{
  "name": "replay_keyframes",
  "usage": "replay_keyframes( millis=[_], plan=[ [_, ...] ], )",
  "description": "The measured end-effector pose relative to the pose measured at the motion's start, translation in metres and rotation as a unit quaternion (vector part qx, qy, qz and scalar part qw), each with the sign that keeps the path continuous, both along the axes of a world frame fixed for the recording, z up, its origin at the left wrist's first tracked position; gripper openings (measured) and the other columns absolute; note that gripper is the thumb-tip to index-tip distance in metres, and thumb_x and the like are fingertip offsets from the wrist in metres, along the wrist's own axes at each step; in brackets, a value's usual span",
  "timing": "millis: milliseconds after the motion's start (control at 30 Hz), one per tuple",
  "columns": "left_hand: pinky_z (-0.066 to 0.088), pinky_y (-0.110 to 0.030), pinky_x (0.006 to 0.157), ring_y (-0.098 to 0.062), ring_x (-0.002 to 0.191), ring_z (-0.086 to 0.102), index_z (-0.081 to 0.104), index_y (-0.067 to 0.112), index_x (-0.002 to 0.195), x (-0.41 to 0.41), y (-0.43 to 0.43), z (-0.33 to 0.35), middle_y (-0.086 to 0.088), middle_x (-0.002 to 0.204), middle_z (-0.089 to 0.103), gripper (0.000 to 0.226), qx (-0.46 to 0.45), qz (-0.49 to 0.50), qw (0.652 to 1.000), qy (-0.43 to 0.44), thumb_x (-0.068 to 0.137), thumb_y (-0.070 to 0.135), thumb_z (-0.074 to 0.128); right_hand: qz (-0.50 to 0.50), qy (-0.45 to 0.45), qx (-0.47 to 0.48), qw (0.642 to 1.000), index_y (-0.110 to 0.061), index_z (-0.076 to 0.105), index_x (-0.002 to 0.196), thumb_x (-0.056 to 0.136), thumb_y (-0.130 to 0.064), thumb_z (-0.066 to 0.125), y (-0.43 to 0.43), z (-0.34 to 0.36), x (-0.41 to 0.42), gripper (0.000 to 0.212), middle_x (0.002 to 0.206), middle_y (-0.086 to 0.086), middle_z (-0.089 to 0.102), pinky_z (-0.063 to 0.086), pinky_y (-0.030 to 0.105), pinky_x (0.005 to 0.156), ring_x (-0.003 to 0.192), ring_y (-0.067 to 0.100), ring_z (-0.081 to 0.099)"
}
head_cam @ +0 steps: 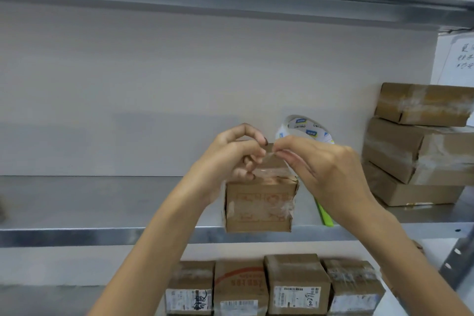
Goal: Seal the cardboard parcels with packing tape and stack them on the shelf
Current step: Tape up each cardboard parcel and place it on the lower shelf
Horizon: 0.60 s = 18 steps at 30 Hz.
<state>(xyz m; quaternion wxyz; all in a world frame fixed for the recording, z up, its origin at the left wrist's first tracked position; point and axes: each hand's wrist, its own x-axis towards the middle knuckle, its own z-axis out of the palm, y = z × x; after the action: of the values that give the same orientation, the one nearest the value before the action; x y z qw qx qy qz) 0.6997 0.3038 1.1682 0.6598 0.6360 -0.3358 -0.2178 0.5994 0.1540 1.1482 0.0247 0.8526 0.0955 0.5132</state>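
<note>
Item: small parcel (259, 205), at the near edge of the shelf (102, 236), within easy reach. My left hand (230, 156) and right hand (325, 169) each pinch the clear tape strip (269, 158) just above it, probably taut for laying. Tape roll (307, 128) behind; sealed stack (415, 146) at right.

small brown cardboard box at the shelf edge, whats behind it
Behind the brown cardboard box, rightward, a white tape roll with blue logos stands by the pale wall. The left hand and right hand cover the box's rear edge, hiding anything directly behind.
</note>
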Motion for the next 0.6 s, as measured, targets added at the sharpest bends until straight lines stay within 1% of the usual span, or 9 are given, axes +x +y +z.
replay_keyframes(
  millis=[100,167,200,267,367,433,500,533,600],
  plan=[
    [0.048,-0.024,0.053,-0.009,0.057,0.051,0.064,0.015,0.084,0.004,0.006,-0.001,0.005,0.067,0.058,0.009,-0.024,0.063,0.985,-0.160,0.092,0.020,0.063,0.004,0.025,0.025,0.999,-0.024,0.069,0.093,0.094,-0.031,0.057,0.004,0.008,0.010,0.014,0.074,-0.010,0.069,0.047,0.034,0.045,0.058,0.015,0.061],
    [0.052,-0.028,0.059,-0.012,0.068,0.057,0.067,0.019,0.081,0.009,0.010,-0.004,0.006,0.077,0.062,0.015,-0.042,0.106,0.944,-0.308,0.085,0.033,0.070,-0.001,0.058,0.060,0.997,-0.028,0.064,0.094,0.094,-0.039,0.052,0.005,0.013,0.017,0.016,0.069,-0.008,0.067,0.048,0.034,0.048,0.055,0.016,0.059],
    [0.054,-0.030,0.062,-0.012,0.072,0.058,0.067,0.021,0.077,0.012,0.012,-0.005,0.008,0.078,0.062,0.016,-0.052,0.130,0.929,-0.342,0.082,0.035,0.072,0.001,0.077,0.078,0.994,-0.030,0.061,0.096,0.094,-0.044,0.049,0.007,0.016,0.021,0.018,0.066,-0.006,0.065,0.047,0.033,0.050,0.053,0.016,0.058],
    [0.057,-0.039,0.067,-0.010,0.074,0.059,0.068,0.022,0.072,0.018,0.015,-0.005,0.008,0.076,0.065,0.016,-0.065,0.163,0.932,-0.318,0.080,0.034,0.074,0.040,0.114,0.129,0.984,-0.033,0.055,0.103,0.095,-0.045,0.049,0.010,0.021,0.026,0.016,0.059,-0.006,0.062,0.047,0.031,0.053,0.050,0.010,0.057],
    [0.056,-0.049,0.076,-0.010,0.075,0.062,0.070,0.018,0.074,0.028,0.017,-0.010,0.007,0.075,0.068,0.020,-0.067,0.186,0.949,-0.247,0.079,0.036,0.075,0.127,0.175,0.207,0.954,-0.029,0.051,0.112,0.097,-0.032,0.051,0.016,0.027,0.033,0.014,0.048,-0.010,0.054,0.038,0.024,0.053,0.046,0.010,0.049],
    [0.056,-0.040,0.078,-0.007,0.085,0.064,0.067,0.016,0.090,0.036,0.017,-0.016,0.006,0.087,0.069,0.021,-0.084,0.193,0.945,-0.251,0.080,0.034,0.074,0.158,0.205,0.223,0.940,-0.028,0.049,0.111,0.098,-0.028,0.050,0.019,0.029,0.041,0.012,0.046,-0.009,0.048,0.034,0.026,0.055,0.046,0.011,0.042],
    [0.053,-0.025,0.084,-0.004,0.106,0.061,0.057,0.023,0.118,0.045,0.023,-0.018,0.007,0.114,0.064,0.038,-0.082,0.154,0.949,-0.263,0.083,0.033,0.070,0.214,0.235,0.265,0.911,-0.026,0.050,0.109,0.099,-0.025,0.049,0.021,0.030,0.049,0.010,0.047,-0.007,0.039,0.033,0.029,0.055,0.048,0.012,0.035],
    [0.051,-0.022,0.090,-0.004,0.115,0.057,0.051,0.026,0.128,0.049,0.026,-0.018,0.007,0.124,0.060,0.045,-0.071,0.113,0.954,-0.267,0.086,0.033,0.066,0.241,0.246,0.279,0.897,-0.024,0.049,0.108,0.099,-0.025,0.049,0.021,0.032,0.052,0.009,0.049,-0.006,0.036,0.032,0.030,0.054,0.049,0.014,0.033],
    [0.049,-0.027,0.099,-0.013,0.120,0.057,0.055,0.019,0.130,0.053,0.034,-0.017,0.000,0.127,0.062,0.041,-0.053,0.030,0.967,-0.248,0.091,0.030,0.057,0.271,0.260,0.281,0.883,-0.020,0.047,0.107,0.098,-0.023,0.050,0.023,0.033,0.056,0.010,0.053,-0.001,0.039,0.032,0.031,0.054,0.052,0.016,0.034]
  ],
)
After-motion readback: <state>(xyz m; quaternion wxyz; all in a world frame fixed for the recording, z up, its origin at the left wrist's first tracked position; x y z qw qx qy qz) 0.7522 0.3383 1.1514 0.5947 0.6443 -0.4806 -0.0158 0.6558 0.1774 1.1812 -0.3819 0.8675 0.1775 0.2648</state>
